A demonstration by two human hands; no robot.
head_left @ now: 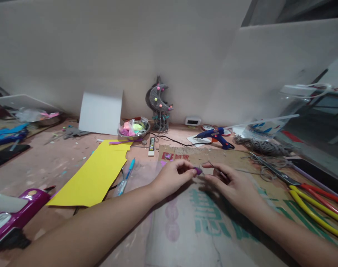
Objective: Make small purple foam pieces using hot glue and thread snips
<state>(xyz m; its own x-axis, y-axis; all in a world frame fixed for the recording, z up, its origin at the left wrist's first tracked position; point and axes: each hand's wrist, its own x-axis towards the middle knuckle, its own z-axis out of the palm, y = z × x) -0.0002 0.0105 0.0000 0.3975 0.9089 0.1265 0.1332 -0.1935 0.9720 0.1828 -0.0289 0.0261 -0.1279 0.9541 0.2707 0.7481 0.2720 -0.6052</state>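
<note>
My left hand (176,178) pinches a small purple piece (198,171) between thumb and fingertips, above the cardboard. What the piece is made of is too small to tell. Close on its right is my right hand (227,181), fingers bent, with a thin grey strand of yarn at the fingertips. The strand's exact path through the fingers is blurred. Under both hands lies a printed cardboard sheet (182,207). At the right, a loose bundle of grey yarn (266,146) rests on the table, with strands trailing from it.
Scissors (291,181) lie at right beside a phone (321,174). Behind the hands stand a blue glue gun (217,137) and a yarn-wrapped moon ornament (158,98). Leftward are yellow card (93,174), a blue pen (126,177), a clay bowl (134,135) and a purple-handled tool (21,211).
</note>
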